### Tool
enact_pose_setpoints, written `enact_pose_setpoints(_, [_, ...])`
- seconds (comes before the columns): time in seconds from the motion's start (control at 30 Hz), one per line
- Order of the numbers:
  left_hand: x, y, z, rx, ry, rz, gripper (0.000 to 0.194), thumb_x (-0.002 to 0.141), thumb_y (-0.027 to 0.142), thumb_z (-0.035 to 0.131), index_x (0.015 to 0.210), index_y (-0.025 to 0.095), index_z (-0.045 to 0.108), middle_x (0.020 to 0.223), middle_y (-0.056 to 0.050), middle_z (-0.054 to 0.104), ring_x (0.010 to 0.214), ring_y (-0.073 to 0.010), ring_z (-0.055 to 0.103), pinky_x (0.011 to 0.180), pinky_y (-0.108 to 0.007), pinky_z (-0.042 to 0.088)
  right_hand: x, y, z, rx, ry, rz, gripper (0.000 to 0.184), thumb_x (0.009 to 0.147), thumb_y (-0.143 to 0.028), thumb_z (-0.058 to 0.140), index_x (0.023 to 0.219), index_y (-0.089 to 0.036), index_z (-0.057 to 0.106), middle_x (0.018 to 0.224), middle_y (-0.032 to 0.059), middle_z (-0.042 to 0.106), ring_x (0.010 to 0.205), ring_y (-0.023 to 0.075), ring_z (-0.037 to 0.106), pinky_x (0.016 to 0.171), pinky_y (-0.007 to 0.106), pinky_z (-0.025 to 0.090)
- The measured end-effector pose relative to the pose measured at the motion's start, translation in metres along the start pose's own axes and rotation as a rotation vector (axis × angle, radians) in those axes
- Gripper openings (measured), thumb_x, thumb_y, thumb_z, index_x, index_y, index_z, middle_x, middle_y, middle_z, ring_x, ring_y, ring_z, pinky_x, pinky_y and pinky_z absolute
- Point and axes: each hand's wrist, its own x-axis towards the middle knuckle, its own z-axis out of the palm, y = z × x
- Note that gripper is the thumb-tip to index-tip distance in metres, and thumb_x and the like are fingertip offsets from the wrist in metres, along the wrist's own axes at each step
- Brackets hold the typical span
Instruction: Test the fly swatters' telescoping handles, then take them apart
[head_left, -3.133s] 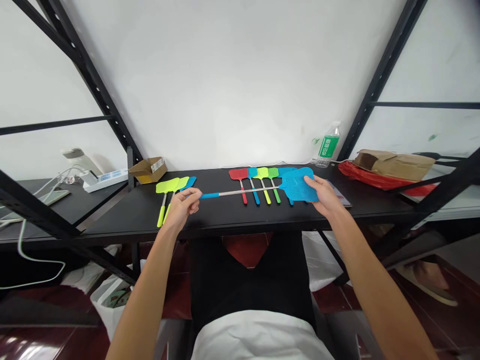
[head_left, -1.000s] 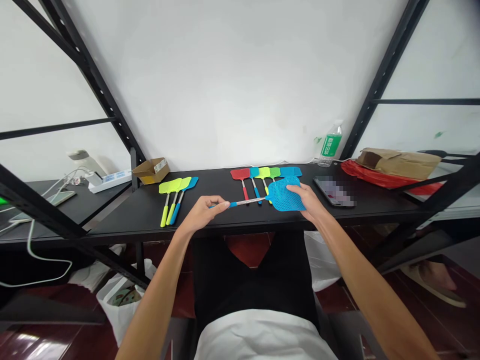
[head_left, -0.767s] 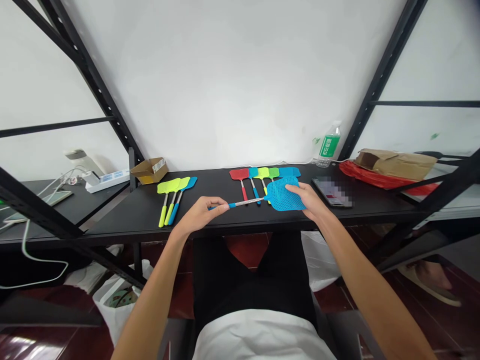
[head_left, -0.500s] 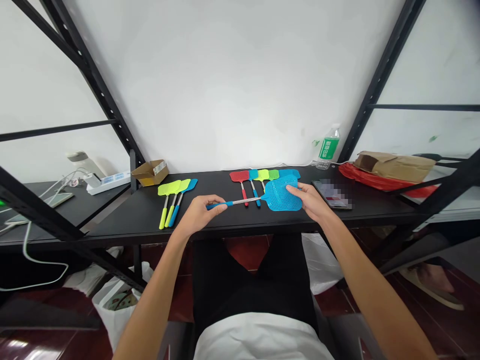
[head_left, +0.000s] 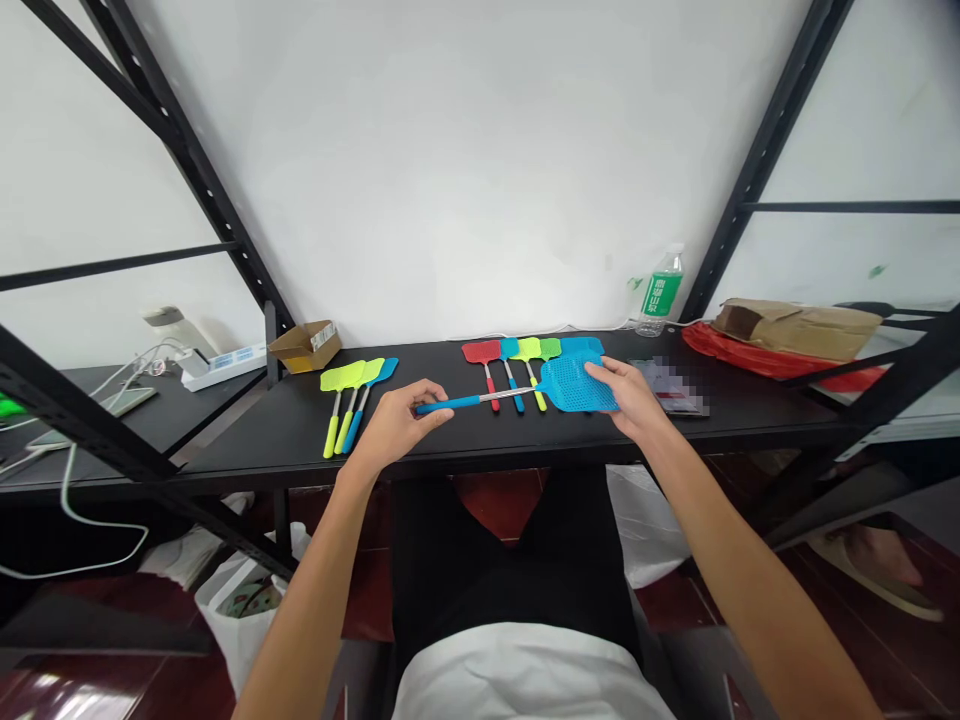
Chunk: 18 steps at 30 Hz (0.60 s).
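A blue fly swatter [head_left: 576,384] is held sideways over the front of the black table [head_left: 450,440]. My left hand [head_left: 409,420] pinches the end of its blue handle. My right hand [head_left: 630,395] grips the far edge of its perforated head, thumb on top. Behind it lie a red swatter [head_left: 484,352], a blue one [head_left: 511,348], a yellow-green one [head_left: 529,348], a green one [head_left: 551,348] and more blue [head_left: 581,345], partly covered by the held head. Left of my left hand lie two yellow-green swatters [head_left: 331,380] and a blue one [head_left: 385,370].
A small open cardboard box [head_left: 304,348] and a white power strip [head_left: 225,365] stand at the left. To the right are a water bottle [head_left: 661,292], a partly blurred flat item [head_left: 675,388], and brown packaging [head_left: 802,328] on a red bag [head_left: 739,352]. Black shelf posts [head_left: 757,160] flank the table.
The held swatter has shifted slightly right with my right hand, and more of its blue handle shows beyond my left fingers. The camera view has moved a little.
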Motion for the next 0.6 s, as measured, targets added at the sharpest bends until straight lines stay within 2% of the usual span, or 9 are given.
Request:
enact_pose_setpoints(0.1, [0.000, -0.003, 0.000, 0.024, 0.004, -0.009, 0.028, 0.088, 0.048, 0.064, 0.095, 0.020, 0.066, 0.079, -0.002, 0.070, 0.064, -0.0156, 0.055, 0.062, -0.025, 0.039, 0.002, -0.001, -0.002, 0.043, 0.090, -0.003, 0.031, 0.070, -0.037, 0.079, 0.096, -0.024, 0.068, 0.063, -0.0028, 0.062, 0.047, 0.0133, 0.052, 0.038, 0.023, 0.034])
enact_pose_setpoints(0.17, [0.000, -0.003, 0.002, 0.069, 0.001, -0.011, 0.028, 0.091, 0.048, 0.060, 0.094, 0.021, 0.066, 0.074, 0.000, 0.069, 0.061, -0.0146, 0.052, 0.061, -0.025, 0.037, 0.001, -0.003, 0.000, 0.103, 0.085, 0.002, 0.030, 0.070, -0.037, 0.079, 0.093, -0.024, 0.066, 0.062, -0.0032, 0.060, 0.046, 0.0129, 0.051, 0.036, 0.023, 0.030])
enact_pose_setpoints(0.27, [0.000, -0.001, 0.004, 0.107, -0.020, 0.002, 0.030, 0.095, 0.048, 0.053, 0.092, 0.020, 0.066, 0.065, 0.002, 0.064, 0.057, -0.0139, 0.048, 0.059, -0.025, 0.034, -0.003, -0.008, 0.004, 0.178, 0.008, 0.037, 0.029, 0.075, -0.047, 0.074, 0.086, -0.024, 0.059, 0.068, -0.0007, 0.065, 0.048, 0.0139, 0.058, 0.037, 0.024, 0.034])
enact_pose_setpoints(0.37, [0.001, -0.002, 0.006, 0.075, 0.011, 0.017, 0.032, 0.098, 0.047, 0.049, 0.094, 0.020, 0.064, 0.062, 0.003, 0.058, 0.056, -0.0134, 0.046, 0.057, -0.024, 0.033, -0.008, -0.012, 0.008, 0.207, -0.059, 0.080, 0.034, 0.082, -0.057, 0.065, 0.091, -0.024, 0.059, 0.081, 0.0040, 0.073, 0.052, 0.0148, 0.063, 0.039, 0.024, 0.038])
enact_pose_setpoints(0.43, [0.002, -0.003, 0.007, 0.042, 0.099, 0.002, 0.030, 0.098, 0.046, 0.049, 0.099, 0.020, 0.063, 0.063, 0.003, 0.054, 0.055, -0.0128, 0.045, 0.055, -0.024, 0.032, -0.009, -0.012, 0.010, 0.198, -0.109, 0.094, 0.038, 0.087, -0.058, 0.059, 0.104, -0.024, 0.062, 0.094, 0.0083, 0.077, 0.053, 0.0149, 0.065, 0.039, 0.023, 0.040])
enact_pose_setpoints(0.5, [0.003, -0.005, 0.009, 0.059, 0.247, -0.033, 0.029, 0.099, 0.045, 0.047, 0.103, 0.020, 0.062, 0.064, 0.004, 0.051, 0.053, -0.0122, 0.042, 0.053, -0.024, 0.030, -0.009, -0.008, 0.010, 0.171, -0.136, 0.102, 0.043, 0.092, -0.056, 0.055, 0.118, -0.023, 0.062, 0.105, 0.0113, 0.078, 0.055, 0.0145, 0.066, 0.040, 0.022, 0.041])
enact_pose_setpoints(0.6, [0.004, -0.009, 0.015, 0.208, 0.452, -0.084, 0.030, 0.101, 0.042, 0.045, 0.109, 0.020, 0.065, 0.063, 0.004, 0.052, 0.048, -0.0114, 0.039, 0.054, -0.025, 0.030, -0.005, 0.003, 0.011, 0.118, -0.132, 0.104, 0.045, 0.095, -0.052, 0.055, 0.126, -0.021, 0.062, 0.108, 0.0133, 0.078, 0.054, 0.0135, 0.067, 0.040, 0.021, 0.042])
